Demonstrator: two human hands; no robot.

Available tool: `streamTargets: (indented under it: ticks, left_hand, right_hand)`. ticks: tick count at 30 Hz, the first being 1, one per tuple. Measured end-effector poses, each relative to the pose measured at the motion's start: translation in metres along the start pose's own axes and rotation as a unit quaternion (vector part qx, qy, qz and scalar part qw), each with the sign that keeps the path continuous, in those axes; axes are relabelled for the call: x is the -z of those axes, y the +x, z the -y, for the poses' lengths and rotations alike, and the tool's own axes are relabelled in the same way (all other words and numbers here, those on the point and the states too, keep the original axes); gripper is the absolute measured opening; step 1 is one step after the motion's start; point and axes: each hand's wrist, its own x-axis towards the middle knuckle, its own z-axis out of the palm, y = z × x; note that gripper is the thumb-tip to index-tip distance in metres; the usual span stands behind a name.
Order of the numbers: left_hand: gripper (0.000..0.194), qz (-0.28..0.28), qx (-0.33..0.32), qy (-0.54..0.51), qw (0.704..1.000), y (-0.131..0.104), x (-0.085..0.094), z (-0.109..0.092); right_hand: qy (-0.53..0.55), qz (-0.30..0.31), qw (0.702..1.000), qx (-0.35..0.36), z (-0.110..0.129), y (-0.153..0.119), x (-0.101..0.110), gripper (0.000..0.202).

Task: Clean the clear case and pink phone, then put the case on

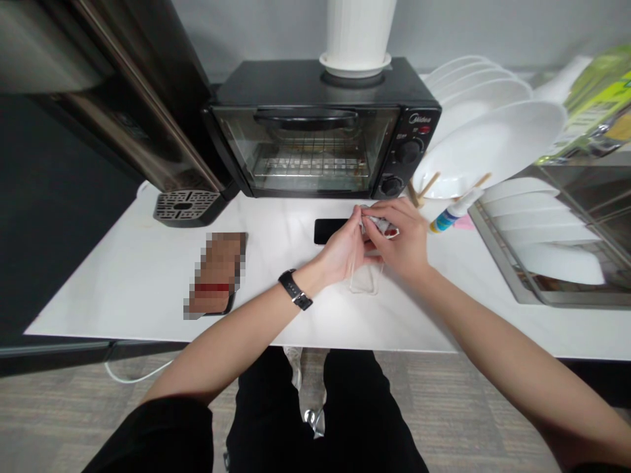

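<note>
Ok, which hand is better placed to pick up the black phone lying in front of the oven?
Left, probably. The left hand sits right beside the black phone, while the right hand is farther over, toward the plates. Both hands grip the small packet.

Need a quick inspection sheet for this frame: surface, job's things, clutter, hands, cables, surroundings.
Surface: white countertop, bare patches left and front.
Job's things: small crumpled white packet with a red mark, pinched between both hands; clear phone case lying under them; black phone flat just behind.
Clutter: blurred-out flat item at left; small tube with blue label; wooden sticks; pink scrap.
Hands: left hand with wristwatch, right hand, both closed on the packet.
Cables: white cable on the floor below the counter edge.
Surroundings: black toaster oven, door shut, white pot on top; white plates in a rack; metal tray; drip grate.
</note>
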Motion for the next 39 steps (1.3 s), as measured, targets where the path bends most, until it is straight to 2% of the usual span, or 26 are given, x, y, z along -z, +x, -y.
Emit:
streamTargets:
  ticks: [5, 14, 22, 30, 39]
  left_hand:
    - [0.053, 0.004, -0.049, -0.029, 0.998, -0.005, -0.005, -0.007]
    - [0.059, -0.058, -0.129, -0.042, 0.989, -0.012, -0.001, -0.029]
    - [0.067, -0.109, -0.238, -0.039, 0.964, -0.012, 0.004, -0.036]
    - [0.063, -0.104, -0.274, -0.074, 0.953, -0.014, 0.002, -0.042]
    - [0.061, -0.097, -0.229, -0.053, 0.967, -0.014, -0.005, -0.038]
  right_hand:
    - [0.050, 0.029, 0.998, 0.026, 0.004, -0.001, -0.002, 0.012]
    - [0.117, 0.128, 0.978, 0.116, 0.008, -0.005, -0.008, 0.011]
    - [0.125, 0.206, 0.963, 0.118, 0.008, -0.004, -0.006, 0.013]
    - [0.038, 0.159, 0.983, 0.085, -0.002, -0.004, -0.006, 0.015]
    - [-0.056, 0.083, 0.993, 0.067, -0.007, -0.004, -0.006, 0.014]
